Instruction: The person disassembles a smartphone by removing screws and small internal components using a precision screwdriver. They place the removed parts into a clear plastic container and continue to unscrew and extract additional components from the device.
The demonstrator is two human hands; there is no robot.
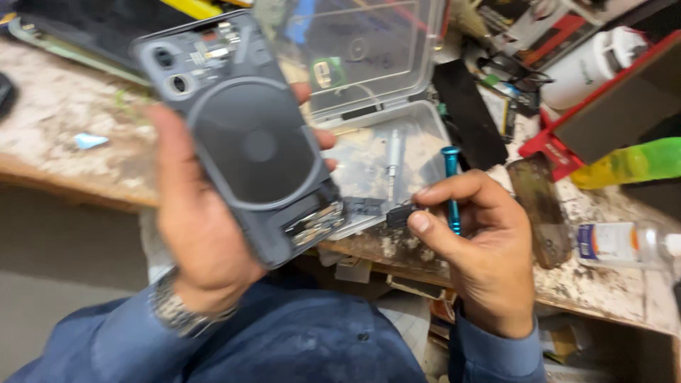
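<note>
Over the bench, dark-grey phone (252, 138) (back exposed), left hand (195, 227) gripping.

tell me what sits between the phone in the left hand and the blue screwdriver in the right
In the head view, an open clear plastic case lies between the phone and the blue screwdriver, with a silver driver bit inside.

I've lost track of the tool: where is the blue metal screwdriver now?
In the head view, right of centre: the blue metal screwdriver stands upright in the right hand, before the open clear plastic box.
</note>
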